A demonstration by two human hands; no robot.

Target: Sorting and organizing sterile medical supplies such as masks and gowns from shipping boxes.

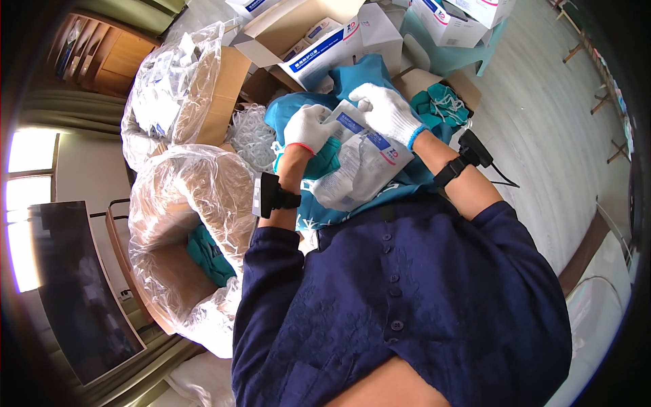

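A white-and-clear plastic pouch with blue stripes lies over my lap, its top edge up between my hands. My left hand, in a white knit glove with a red cuff, is closed at the pouch's upper left edge, thumb against it. From the other side my right hand, gloved in white with a blue cuff, pinches the top edge with bent fingers. Folded green fabric shows below my left hand, beside the pouch. Blue-green cloth spreads under and behind all this.
Ahead stands an open white carton holding small packs. Left are two plastic-lined boxes, one with white packets, the nearer with green fabric pieces. White cords lie heaped between. A box of green pieces and a pale-green stool are right.
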